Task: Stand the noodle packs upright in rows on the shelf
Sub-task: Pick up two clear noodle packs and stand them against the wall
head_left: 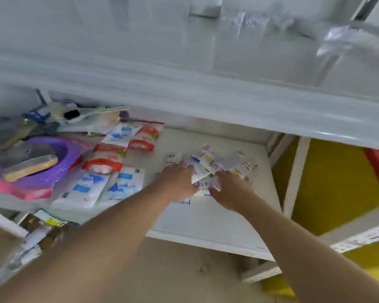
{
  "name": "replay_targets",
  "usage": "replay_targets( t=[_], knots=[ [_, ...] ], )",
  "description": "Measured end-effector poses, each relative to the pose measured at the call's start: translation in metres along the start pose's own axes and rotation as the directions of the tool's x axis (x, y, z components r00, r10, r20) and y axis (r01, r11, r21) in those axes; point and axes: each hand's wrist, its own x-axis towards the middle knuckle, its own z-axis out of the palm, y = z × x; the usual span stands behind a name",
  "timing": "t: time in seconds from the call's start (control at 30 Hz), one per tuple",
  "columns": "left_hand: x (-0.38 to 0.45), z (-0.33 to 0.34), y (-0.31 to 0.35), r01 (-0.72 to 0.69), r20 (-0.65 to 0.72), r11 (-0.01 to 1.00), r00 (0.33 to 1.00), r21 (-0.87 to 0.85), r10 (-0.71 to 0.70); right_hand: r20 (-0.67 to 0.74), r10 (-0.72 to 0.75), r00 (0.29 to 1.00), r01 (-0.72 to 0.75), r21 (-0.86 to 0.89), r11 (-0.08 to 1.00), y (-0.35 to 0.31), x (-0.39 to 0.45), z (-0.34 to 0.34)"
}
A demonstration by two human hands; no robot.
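Head view, blurred by motion. Both arms reach in from 6 o'clock to the white shelf [208, 217] under a higher shelf board [184, 79]. The noodle packs [217, 165] lie in a loose, overlapping heap, flat or tilted, none upright, a little toward 3 o'clock of centre. The left hand [177, 182] rests palm down on the heap's 9 o'clock edge, fingers stretched forward over the packs; whether any finger curls under one I cannot tell. The right hand [228, 189] lies on the heap's 5 o'clock side, fingers spread and bent a little onto a pack; its grip is too blurred to judge.

Toward 9 o'clock of the hands, white bags with blue print [101, 186] lie flat, and beyond them, toward 11 o'clock, red-and-white bags [123, 149]. At the far 9 o'clock end sits a purple basin [50, 160] with a brush [29, 167] in it, over something pink [24, 191]. At 3 o'clock, past the shelf post [295, 176], is a yellow surface [337, 186].
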Motion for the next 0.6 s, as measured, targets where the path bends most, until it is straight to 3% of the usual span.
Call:
replay_targets(
  t=[0.13, 0.43, 0.6],
  knots=[
    [0.041, 0.025, -0.018, -0.010, -0.056, 0.997, 0.998, 0.071, 0.014, -0.068, -0.027, 0.997, 0.026, -0.015, 1.000, 0.009, 0.042, 0.034],
    [0.078, 0.064, -0.037, 0.030, -0.169, 1.000, 0.985, 0.006, -0.029, -0.311, -0.080, 0.947, 0.026, -0.174, 0.984, 0.018, 0.096, 0.070],
    [0.079, 0.067, -0.041, 0.069, -0.164, 0.998, 0.984, -0.004, -0.069, -0.319, -0.154, 0.935, 0.090, -0.209, 0.974, 0.008, 0.108, 0.073]
  ],
)
